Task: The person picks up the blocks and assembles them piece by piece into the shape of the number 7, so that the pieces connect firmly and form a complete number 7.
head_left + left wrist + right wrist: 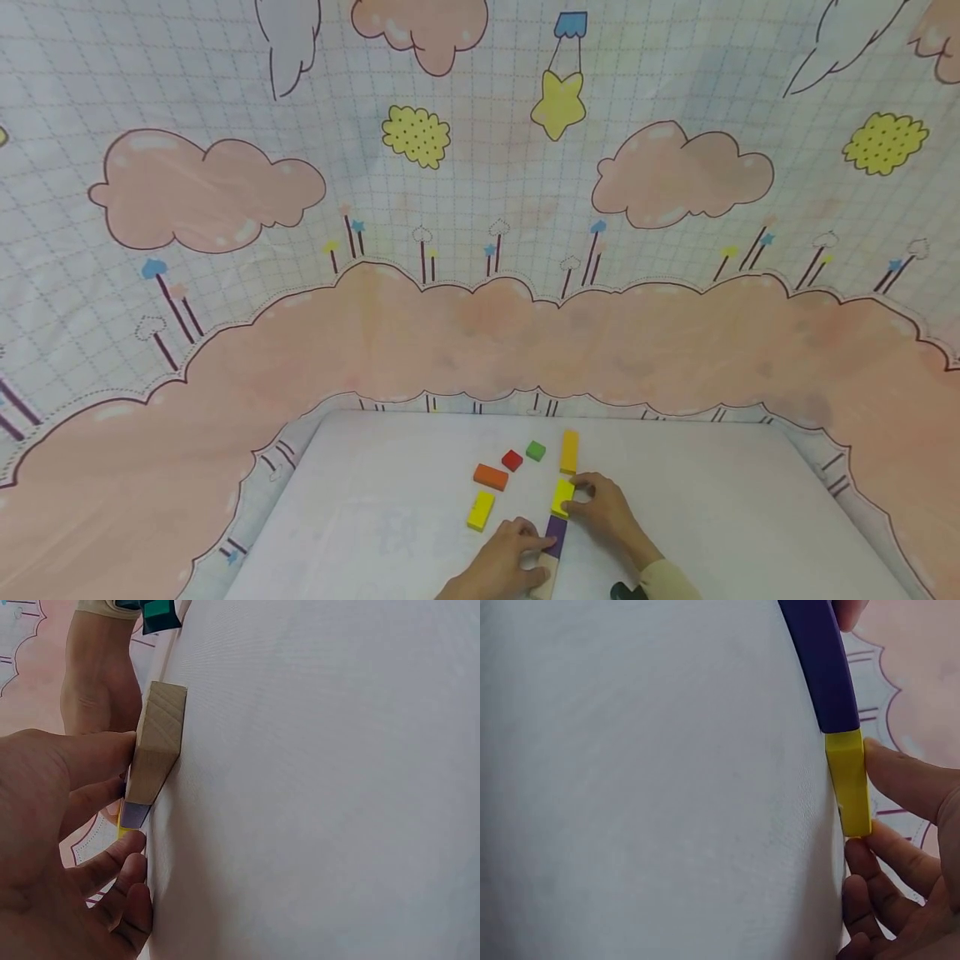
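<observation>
Backdrop: printed cloth [487,342] with peach clouds, yellow shapes and a hanging star, rising beyond both hands.
Work surface: white table [360,500], extending beneath the hands and to either side of them.
Left hand [506,558]: fingers extended rather than wrapped round anything; thumb on the plain wooden block, index finger on the purple block, the other fingertips down by the table.
Right hand [603,504]: thumb and index finger pinch the upright-hand yellow block near its two ends; a pale sleeve [669,581] lies behind the wrist.
Amber block [569,452]: longest of the loose pieces, just beyond the right fingertips, roughly in line with the row.
Plain wooden block [159,727]: under the left thumb, near end of the row.
Purple block [821,667]: under the left index finger, touching the plain wooden block and the held yellow block [847,780].
Orange block [491,477]: beyond the left hand.
Second yellow block [480,510]: nearer, just beyond the left knuckles.
Red block [512,460], green block [536,451]: smallest, farther beyond the left hand, apart from each other.
</observation>
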A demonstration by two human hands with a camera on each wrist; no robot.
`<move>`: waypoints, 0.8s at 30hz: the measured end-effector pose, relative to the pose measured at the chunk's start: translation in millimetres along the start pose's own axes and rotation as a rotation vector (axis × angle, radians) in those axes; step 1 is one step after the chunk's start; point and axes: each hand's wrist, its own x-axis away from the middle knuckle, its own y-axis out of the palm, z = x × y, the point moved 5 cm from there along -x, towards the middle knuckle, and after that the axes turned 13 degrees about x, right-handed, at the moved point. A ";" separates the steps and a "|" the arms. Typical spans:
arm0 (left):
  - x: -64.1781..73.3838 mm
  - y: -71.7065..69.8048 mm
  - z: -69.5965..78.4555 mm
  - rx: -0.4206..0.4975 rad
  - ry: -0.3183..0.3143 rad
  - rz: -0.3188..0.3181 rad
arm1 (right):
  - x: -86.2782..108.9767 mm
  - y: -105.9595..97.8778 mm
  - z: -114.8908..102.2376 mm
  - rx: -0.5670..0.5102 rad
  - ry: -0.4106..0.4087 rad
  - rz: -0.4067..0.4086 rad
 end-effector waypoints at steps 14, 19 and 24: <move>-0.1 1.4 -0.9 0.028 -0.006 -0.012 | 3.3 -2.2 -1.2 0.010 0.012 -0.039; -0.4 0.7 -0.7 0.017 0.003 -0.007 | 2.9 -2.4 -2.3 0.012 -0.004 -0.038; -1.0 -0.1 0.2 0.018 0.007 -0.003 | 3.3 -2.3 -2.5 0.013 -0.008 -0.031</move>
